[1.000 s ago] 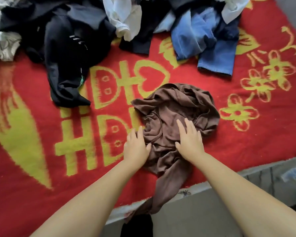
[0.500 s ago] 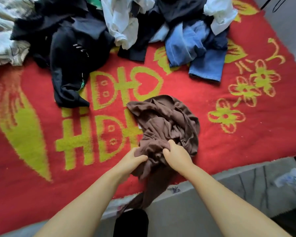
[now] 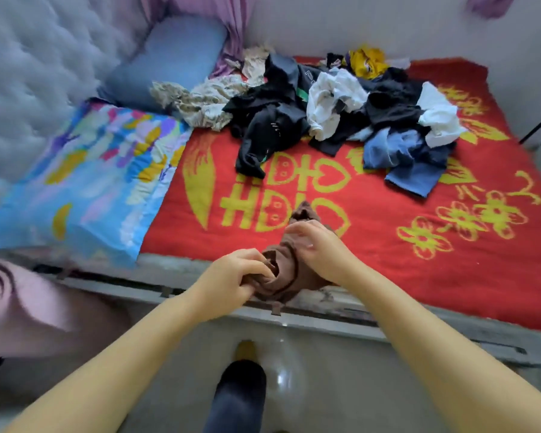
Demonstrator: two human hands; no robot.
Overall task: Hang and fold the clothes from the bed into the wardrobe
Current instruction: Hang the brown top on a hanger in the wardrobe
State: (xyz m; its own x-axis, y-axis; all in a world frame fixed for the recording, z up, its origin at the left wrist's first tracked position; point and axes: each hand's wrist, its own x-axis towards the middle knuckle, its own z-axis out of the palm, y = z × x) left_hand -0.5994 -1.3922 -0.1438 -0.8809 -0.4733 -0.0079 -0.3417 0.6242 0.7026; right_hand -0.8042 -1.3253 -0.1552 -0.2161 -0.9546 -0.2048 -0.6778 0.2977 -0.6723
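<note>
Looking down, I see the big red blanket [image 3: 372,270] on the bed, with the pile of clothes [image 3: 341,114] far back, well apart from my hands. The brown garment [image 3: 286,276] is bunched up right at the near edge of the bed, between both hands. It runs from near me away toward the pile. My left hand [image 3: 231,282] pinches its near end. My right hand [image 3: 316,248] grips its far side. I think both hands are equally close.

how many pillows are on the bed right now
2. A plain blue pillow lies at the head of the bed against the padded headboard, and a multicoloured pillow lies nearer the bed's edge, left of the red blanket. The clothes pile could hide more.
</note>
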